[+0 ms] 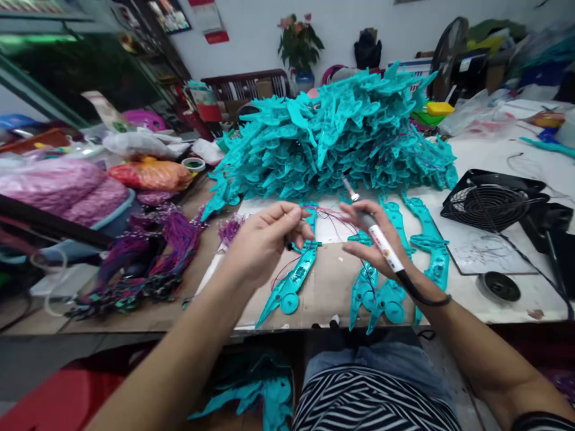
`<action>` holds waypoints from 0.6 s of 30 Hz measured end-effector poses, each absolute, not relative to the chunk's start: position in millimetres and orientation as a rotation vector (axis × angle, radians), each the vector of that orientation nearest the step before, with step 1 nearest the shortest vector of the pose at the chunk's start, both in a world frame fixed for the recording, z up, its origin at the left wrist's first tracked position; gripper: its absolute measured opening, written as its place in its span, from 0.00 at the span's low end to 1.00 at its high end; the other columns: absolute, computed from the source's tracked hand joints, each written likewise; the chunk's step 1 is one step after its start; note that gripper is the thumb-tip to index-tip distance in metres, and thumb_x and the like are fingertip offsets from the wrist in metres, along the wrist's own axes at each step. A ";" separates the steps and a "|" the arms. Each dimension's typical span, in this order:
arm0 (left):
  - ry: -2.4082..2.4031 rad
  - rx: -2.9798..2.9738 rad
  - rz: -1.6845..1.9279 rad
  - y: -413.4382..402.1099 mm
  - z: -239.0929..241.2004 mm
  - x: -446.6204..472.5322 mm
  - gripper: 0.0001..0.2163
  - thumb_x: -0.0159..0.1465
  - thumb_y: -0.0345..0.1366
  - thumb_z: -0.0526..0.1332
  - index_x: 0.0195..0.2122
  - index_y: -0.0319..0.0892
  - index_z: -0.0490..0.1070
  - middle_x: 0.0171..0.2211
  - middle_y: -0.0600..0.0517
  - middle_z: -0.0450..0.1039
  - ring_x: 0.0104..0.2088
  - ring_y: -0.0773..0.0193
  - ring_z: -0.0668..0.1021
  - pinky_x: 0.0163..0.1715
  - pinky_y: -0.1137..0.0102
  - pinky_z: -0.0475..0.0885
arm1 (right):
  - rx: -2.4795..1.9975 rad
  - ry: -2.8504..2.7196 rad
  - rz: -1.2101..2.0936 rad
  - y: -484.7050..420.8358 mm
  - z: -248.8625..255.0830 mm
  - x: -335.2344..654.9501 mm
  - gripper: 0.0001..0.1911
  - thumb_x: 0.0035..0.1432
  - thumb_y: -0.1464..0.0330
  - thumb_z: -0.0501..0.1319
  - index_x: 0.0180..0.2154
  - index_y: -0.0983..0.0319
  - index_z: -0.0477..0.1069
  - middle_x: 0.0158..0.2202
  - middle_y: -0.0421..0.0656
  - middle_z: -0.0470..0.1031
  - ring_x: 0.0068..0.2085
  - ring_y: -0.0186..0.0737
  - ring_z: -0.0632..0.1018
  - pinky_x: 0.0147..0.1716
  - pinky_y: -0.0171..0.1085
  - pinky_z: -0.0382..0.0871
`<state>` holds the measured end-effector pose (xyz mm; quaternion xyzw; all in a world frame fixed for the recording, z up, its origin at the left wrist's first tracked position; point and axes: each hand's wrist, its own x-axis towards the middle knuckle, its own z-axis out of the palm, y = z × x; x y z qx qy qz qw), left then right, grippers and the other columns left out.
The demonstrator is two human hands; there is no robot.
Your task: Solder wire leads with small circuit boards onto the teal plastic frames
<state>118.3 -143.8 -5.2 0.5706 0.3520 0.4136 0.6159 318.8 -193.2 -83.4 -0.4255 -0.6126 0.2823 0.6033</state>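
My left hand (265, 239) is pinched shut on thin red and purple wires (330, 216) just above a teal plastic part (291, 281) lying on the table. My right hand (372, 242) grips a soldering iron (381, 242) like a pen, its metal tip pointing up and left toward the big pile. Under that hand lie more flat teal parts (386, 293), side by side near the front edge. The wires run between both hands.
A tall heap of teal plastic parts (341, 131) fills the table behind my hands. Bundles of purple wires (157, 251) and bags lie at left. A black fan (492, 200) and a round black object (498, 286) sit at right.
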 end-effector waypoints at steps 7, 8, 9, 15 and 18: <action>0.802 1.135 0.771 -166.3 -56.1 118.6 0.17 0.55 0.45 0.71 0.36 0.38 0.72 0.19 0.55 0.70 0.19 0.72 0.66 0.21 0.76 0.57 | -1.079 -1.146 1.092 -239.3 -91.5 329.0 0.16 0.58 0.63 0.64 0.46 0.58 0.64 0.26 0.35 0.75 0.18 0.27 0.67 0.16 0.29 0.58; 0.779 1.152 0.675 -169.4 -59.1 118.4 0.19 0.55 0.45 0.71 0.41 0.38 0.72 0.20 0.55 0.70 0.20 0.71 0.68 0.22 0.75 0.59 | -1.129 -1.168 1.004 -244.5 -88.5 332.9 0.15 0.58 0.64 0.64 0.45 0.58 0.65 0.25 0.35 0.74 0.19 0.27 0.68 0.17 0.29 0.58; 0.744 1.171 0.572 -172.4 -61.3 119.3 0.21 0.56 0.45 0.71 0.46 0.38 0.72 0.21 0.55 0.71 0.21 0.70 0.69 0.23 0.74 0.61 | -1.170 -1.205 0.921 -247.8 -85.1 335.9 0.14 0.58 0.65 0.64 0.45 0.58 0.66 0.24 0.35 0.74 0.21 0.28 0.70 0.19 0.30 0.59; 0.661 1.030 0.539 -187.0 -67.1 138.2 0.24 0.57 0.42 0.71 0.52 0.38 0.71 0.19 0.60 0.62 0.18 0.75 0.61 0.19 0.76 0.53 | -1.247 -1.450 0.736 -246.1 -76.2 334.9 0.13 0.58 0.71 0.61 0.46 0.59 0.67 0.26 0.35 0.76 0.27 0.30 0.76 0.27 0.30 0.69; 0.614 0.872 0.739 -190.1 -72.4 144.4 0.21 0.55 0.40 0.72 0.48 0.41 0.72 0.16 0.63 0.53 0.16 0.76 0.52 0.18 0.77 0.47 | -1.268 -1.487 0.710 -247.2 -77.9 334.9 0.14 0.57 0.70 0.63 0.46 0.59 0.68 0.28 0.36 0.77 0.27 0.30 0.77 0.26 0.30 0.69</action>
